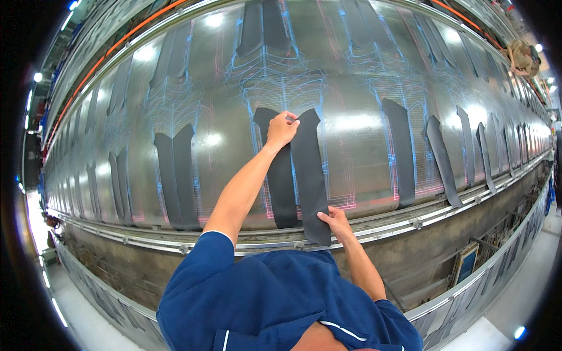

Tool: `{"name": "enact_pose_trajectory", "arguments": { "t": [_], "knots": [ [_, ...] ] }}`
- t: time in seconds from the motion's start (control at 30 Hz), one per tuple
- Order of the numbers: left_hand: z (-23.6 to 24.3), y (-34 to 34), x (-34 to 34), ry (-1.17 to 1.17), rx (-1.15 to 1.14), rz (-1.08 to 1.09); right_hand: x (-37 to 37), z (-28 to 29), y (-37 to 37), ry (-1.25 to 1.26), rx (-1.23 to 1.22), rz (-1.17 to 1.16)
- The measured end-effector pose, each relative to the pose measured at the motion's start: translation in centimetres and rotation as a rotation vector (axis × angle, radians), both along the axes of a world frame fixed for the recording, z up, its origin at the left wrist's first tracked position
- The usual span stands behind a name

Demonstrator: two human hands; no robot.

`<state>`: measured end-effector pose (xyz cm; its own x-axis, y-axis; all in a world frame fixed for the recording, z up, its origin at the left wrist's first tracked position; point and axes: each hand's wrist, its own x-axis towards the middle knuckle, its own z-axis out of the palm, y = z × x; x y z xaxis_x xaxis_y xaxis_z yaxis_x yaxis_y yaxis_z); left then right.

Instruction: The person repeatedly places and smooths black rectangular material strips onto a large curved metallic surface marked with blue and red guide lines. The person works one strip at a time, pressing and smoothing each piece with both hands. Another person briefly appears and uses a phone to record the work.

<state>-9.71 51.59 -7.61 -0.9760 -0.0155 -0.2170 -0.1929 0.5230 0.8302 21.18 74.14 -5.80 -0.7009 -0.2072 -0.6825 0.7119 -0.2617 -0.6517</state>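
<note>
My left hand (281, 128) pinches the upper end of a long dark grey cut piece (310, 169) at its left corner. My right hand (338, 223) grips that piece's right edge low down, where its lower end hangs over the rail at the table's near edge. A similar grey piece (278, 190) lies just left of it, partly under my left hand and forearm. Both are on a shiny metal table (357, 152) marked with projected blue and pink lines.
Pairs of grey pieces (175, 175) and single ones (401, 152) lie along the long table in rows. A metal rail (134, 240) borders its near side, above a recessed channel (421, 263). An orange strip (134, 23) runs along the far side. Another person (524, 55) is at the far right.
</note>
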Motion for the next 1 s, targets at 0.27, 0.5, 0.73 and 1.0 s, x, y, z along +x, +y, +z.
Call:
{"name": "enact_pose_trajectory", "arguments": {
  "t": [0.27,0.5,0.73,1.0],
  "knots": [
    [0.1,-0.4,-2.6,0.032,-0.073,-0.02,-0.7,0.2,0.2,0.022,0.053,-0.035],
    [-0.6,-0.8,-5.9,0.127,-0.303,-0.136,-1.9,-1.0,-0.4,0.023,0.178,-0.037],
    [-0.7,-1.1,-7.0,-0.009,-0.291,-0.197,-2.5,-1.4,-0.8,0.009,0.237,-0.025],
    [-1.0,-1.0,-8.3,-0.134,-0.285,-0.202,-2.4,-2.2,-0.7,-0.009,0.228,-0.008]
  ]
}}
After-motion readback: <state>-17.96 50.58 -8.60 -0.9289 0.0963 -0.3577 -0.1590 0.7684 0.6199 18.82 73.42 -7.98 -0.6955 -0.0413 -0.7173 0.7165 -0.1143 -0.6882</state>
